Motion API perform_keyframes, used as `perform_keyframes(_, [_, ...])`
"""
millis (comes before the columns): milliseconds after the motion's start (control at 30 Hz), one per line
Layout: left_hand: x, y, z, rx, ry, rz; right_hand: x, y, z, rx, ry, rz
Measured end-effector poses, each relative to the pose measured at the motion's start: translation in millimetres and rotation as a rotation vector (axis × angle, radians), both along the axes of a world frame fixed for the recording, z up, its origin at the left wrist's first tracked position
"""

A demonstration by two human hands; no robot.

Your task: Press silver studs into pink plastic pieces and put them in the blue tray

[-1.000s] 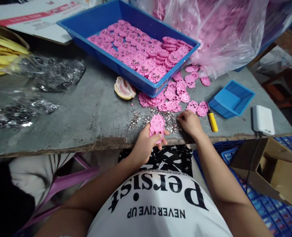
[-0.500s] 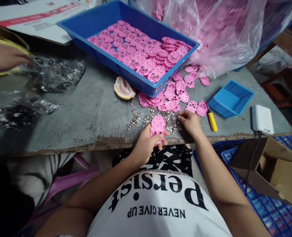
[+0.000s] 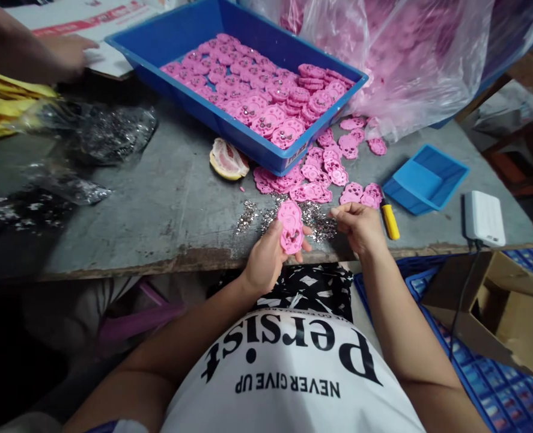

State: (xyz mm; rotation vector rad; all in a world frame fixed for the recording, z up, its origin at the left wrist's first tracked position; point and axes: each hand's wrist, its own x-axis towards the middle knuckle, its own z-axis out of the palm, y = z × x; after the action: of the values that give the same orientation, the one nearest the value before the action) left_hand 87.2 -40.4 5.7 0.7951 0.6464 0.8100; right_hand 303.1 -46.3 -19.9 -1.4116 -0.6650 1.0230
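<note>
My left hand [image 3: 266, 257] grips a flat pink plastic piece [image 3: 290, 219] with a scalloped outline and holes, near the table's front edge. Behind that piece lies a pile of small shiny metal parts [image 3: 322, 224]. My right hand [image 3: 360, 225] is at the pile's right side with thumb and forefinger pinched; whatever they hold is too small to make out. Loose pink pieces [image 3: 311, 191] lie just beyond the metal parts. Farther back, a large blue tray [image 3: 194, 117] holds many more pink pieces, some with metal bits on them.
A yellow-handled tool [image 3: 389, 222], a small blue bin [image 3: 413, 180] and a white power bank [image 3: 485, 218] are on the right. Half a citrus fruit [image 3: 228, 161] sits by the tray. At left are plastic bags of dark parts [image 3: 113, 129] and another person's hand [image 3: 65, 57].
My right hand has drawn slightly right, away from the metal pile. My left hand has tilted the pink piece and shifted its thumb. The other person's hand has moved up and right.
</note>
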Motion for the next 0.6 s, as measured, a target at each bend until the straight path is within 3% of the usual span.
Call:
perform_keyframes(167, [4.6,9.3,5.8,0.015,-0.194,-0.064,-27.6,-16.7,24.3,0.087,0.111,0.1])
perform_keyframes(300, [5.3,11.4,10.8,-0.041,-0.311,-0.112,-48.0,-26.9,35.8,0.196,0.012,0.074])
perform_keyframes(600, [7.4,5.5,13.3,-0.029,-0.241,-0.071,-59.2,-30.1,39.2,0.186,-0.182,0.149])
